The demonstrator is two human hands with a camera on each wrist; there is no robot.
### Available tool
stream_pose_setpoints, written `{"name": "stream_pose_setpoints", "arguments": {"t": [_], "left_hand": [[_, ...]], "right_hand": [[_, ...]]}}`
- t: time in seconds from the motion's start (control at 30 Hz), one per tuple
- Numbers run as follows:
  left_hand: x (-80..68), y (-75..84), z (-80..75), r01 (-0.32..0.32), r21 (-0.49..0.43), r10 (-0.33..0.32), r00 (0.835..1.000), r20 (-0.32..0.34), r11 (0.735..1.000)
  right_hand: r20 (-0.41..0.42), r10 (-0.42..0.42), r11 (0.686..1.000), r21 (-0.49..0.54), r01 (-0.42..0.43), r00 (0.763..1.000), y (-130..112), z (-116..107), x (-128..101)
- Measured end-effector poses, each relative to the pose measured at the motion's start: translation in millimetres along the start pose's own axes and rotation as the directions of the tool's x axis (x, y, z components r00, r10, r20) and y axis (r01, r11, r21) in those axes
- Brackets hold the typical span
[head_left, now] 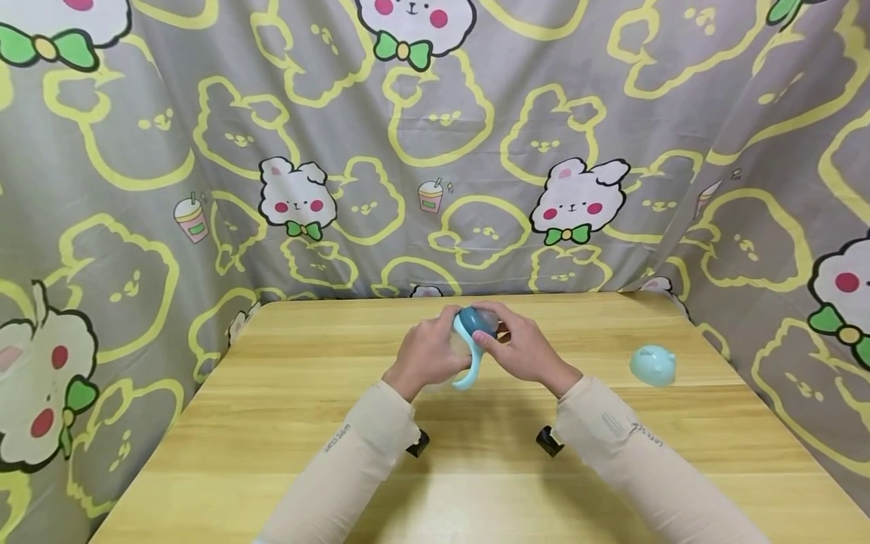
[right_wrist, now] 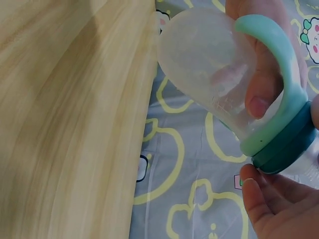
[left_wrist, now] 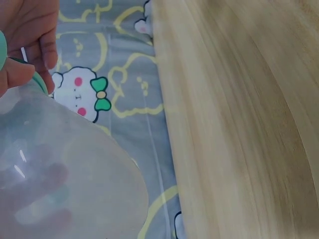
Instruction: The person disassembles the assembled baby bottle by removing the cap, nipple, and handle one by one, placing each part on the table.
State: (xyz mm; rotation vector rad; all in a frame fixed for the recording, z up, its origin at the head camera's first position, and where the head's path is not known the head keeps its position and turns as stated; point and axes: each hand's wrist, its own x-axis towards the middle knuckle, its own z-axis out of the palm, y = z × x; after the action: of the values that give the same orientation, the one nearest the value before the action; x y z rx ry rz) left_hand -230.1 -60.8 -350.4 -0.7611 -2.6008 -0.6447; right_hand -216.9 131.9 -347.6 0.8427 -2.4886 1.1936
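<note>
Beige sleeve (head_left: 353,453) — small print, too blurred to read.

We find very little writing here. On the left sleeve (head_left: 353,453) a short line of small dark letters runs near the cuff, but it is too small for us to read. The right sleeve (head_left: 628,446) carries a small printed mark and a few letters, equally unreadable. On the clear bottle (right_wrist: 209,64) we see faint raised graduation marks, with no legible numbers.
</note>
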Motion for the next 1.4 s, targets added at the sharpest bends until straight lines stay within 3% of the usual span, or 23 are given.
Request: {"name": "stream_pose_setpoints", "arguments": {"t": [0.27,1.4], "left_hand": [[1.1,2.4,0.7,-0.043,0.076,0.044,0.999,-0.005,0.996],[0.7,3.7,-0.8,-0.038,0.100,0.035,0.999,0.027,0.994]], "right_hand": [[0.005,0.034,0.999,-0.024,-0.034,0.999,0.0,-0.1,1.9],[0.019,0.045,0.998,0.046,-0.046,0.999,-0.5,0.6,0.3]]}}
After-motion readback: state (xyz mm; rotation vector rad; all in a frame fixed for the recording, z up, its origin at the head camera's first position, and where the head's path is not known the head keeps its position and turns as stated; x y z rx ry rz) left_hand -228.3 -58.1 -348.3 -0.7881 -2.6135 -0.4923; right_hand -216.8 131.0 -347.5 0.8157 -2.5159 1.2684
